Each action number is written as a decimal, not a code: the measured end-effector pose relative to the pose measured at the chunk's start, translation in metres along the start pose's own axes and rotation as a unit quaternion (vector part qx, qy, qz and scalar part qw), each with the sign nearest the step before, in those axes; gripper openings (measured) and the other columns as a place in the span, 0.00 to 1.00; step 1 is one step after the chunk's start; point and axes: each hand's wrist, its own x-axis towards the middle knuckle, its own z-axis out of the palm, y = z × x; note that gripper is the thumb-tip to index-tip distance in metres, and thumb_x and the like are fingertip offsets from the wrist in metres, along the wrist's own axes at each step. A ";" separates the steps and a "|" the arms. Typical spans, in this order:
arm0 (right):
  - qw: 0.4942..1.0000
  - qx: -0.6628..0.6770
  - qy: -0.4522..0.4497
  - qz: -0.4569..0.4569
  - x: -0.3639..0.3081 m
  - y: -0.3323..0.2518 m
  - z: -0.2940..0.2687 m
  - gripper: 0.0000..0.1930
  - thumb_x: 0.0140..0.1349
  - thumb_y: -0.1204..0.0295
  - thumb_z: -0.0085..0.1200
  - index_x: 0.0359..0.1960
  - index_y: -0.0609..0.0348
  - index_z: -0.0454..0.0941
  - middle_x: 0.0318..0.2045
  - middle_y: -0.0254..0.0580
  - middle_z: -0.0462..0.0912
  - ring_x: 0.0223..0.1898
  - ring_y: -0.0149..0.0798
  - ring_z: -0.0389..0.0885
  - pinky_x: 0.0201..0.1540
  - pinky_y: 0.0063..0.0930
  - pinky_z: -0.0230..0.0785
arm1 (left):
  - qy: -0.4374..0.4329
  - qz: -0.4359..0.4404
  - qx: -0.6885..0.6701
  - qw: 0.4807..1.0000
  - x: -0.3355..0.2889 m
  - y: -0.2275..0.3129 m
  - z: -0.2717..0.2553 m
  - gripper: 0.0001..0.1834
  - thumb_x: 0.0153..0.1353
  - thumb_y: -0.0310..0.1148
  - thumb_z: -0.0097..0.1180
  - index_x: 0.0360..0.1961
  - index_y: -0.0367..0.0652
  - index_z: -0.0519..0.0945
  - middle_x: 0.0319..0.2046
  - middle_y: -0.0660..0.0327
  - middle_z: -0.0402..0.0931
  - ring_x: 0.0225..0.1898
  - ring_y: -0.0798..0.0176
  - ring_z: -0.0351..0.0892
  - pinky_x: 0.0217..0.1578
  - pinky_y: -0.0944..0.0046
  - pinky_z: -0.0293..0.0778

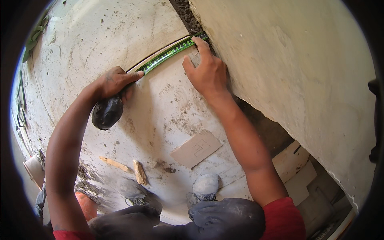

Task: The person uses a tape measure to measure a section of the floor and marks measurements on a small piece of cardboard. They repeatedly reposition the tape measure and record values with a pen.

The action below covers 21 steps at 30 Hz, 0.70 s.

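A green tape measure (165,57) is stretched along the gap at a large pale tile's edge, from my left hand to the wall side. My left hand (114,83) is closed round its left end, thumb laid over the blade. Below that hand sits a rounded black thing (107,113), like a rubber mallet head; I cannot tell whether the hand grips it. My right hand (209,70) holds the blade near its right end, forefinger on top. Its thumb is apart from the forefinger, with a small grey piece (195,59) between them. The other fingers are hidden.
A pale wall slab (296,60) rises at the right, with a dark gap along its foot. A brown tile scrap (197,149) with pencil marks and two wood pieces (139,173) lie before my shoes (206,186). Dirt is scattered over the tiles. A white bucket (34,171) stands far left.
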 end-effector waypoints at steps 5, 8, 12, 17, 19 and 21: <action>1.000 0.002 0.010 -0.010 0.000 0.000 0.002 0.26 0.55 0.66 0.62 0.57 0.52 0.73 0.31 0.58 0.84 0.33 0.61 0.83 0.39 0.49 0.77 | -0.003 0.013 0.000 1.000 0.000 0.000 0.000 0.37 0.65 0.62 0.51 0.14 0.37 0.79 0.13 0.59 0.75 0.16 0.65 0.77 0.22 0.64 0.75; 1.000 -0.007 0.013 -0.012 0.000 0.001 0.002 0.26 0.55 0.66 0.62 0.57 0.52 0.73 0.30 0.58 0.84 0.32 0.61 0.84 0.39 0.49 0.76 | -0.001 0.011 0.004 1.000 0.000 0.000 0.000 0.37 0.65 0.62 0.51 0.14 0.38 0.79 0.13 0.60 0.75 0.16 0.65 0.77 0.22 0.64 0.75; 1.000 -0.001 0.004 -0.014 0.000 0.002 0.001 0.25 0.55 0.67 0.62 0.56 0.52 0.73 0.30 0.58 0.84 0.33 0.61 0.84 0.39 0.49 0.77 | 0.004 0.005 0.004 1.000 0.000 0.000 0.000 0.37 0.65 0.62 0.52 0.14 0.38 0.79 0.13 0.60 0.75 0.16 0.65 0.77 0.22 0.64 0.75; 1.000 -0.007 0.008 -0.025 0.000 0.001 0.001 0.25 0.55 0.67 0.61 0.56 0.53 0.73 0.32 0.59 0.85 0.33 0.61 0.84 0.39 0.49 0.77 | 0.004 0.001 0.007 1.000 0.001 -0.001 -0.001 0.37 0.65 0.62 0.52 0.14 0.38 0.80 0.13 0.60 0.75 0.16 0.65 0.77 0.22 0.64 0.75; 0.999 -0.005 0.011 -0.032 0.000 0.001 0.002 0.25 0.55 0.67 0.61 0.56 0.53 0.73 0.33 0.59 0.85 0.34 0.61 0.84 0.40 0.48 0.77 | 0.007 0.004 0.011 1.000 0.001 -0.001 -0.001 0.37 0.65 0.62 0.51 0.14 0.38 0.79 0.13 0.60 0.75 0.15 0.65 0.77 0.22 0.64 0.75; 0.999 -0.007 0.012 -0.035 0.000 0.001 0.002 0.25 0.55 0.67 0.61 0.56 0.54 0.74 0.35 0.59 0.85 0.35 0.60 0.84 0.40 0.48 0.77 | 0.008 0.015 0.008 1.000 0.001 -0.002 0.001 0.36 0.66 0.61 0.51 0.14 0.39 0.79 0.12 0.61 0.74 0.13 0.65 0.76 0.20 0.63 0.75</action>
